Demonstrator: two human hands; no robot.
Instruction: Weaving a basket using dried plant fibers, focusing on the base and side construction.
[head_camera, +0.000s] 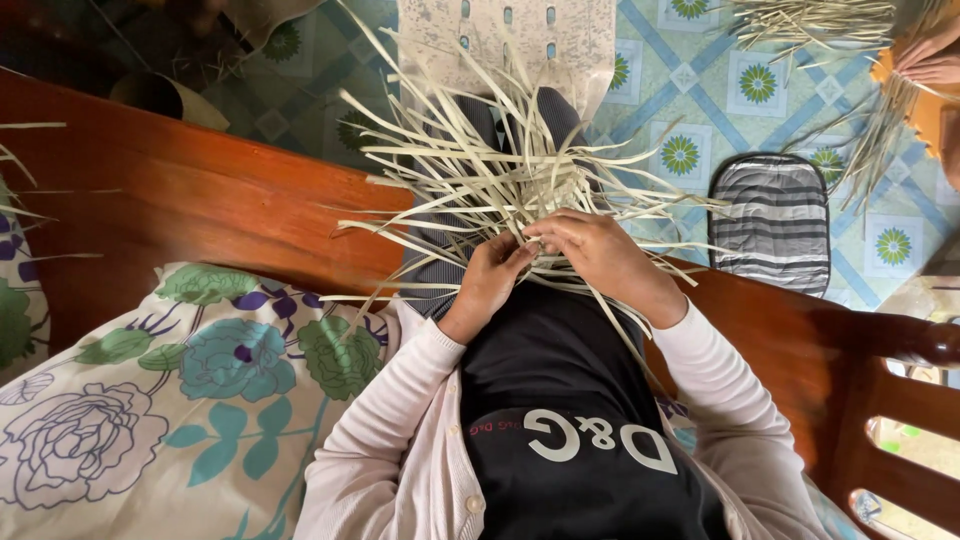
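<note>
Both hands meet over the lap: the left hand curls closed on pale leaf strips, and the right hand pinches the same strands beside it. Strips fan outward above a wooden bench, floral cushion and patterned tile floor.

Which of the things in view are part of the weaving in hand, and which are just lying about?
In hand: strips, left hand, right hand.
Lying about: striped mat, floral pillow, far strips, wooden bench.
</note>
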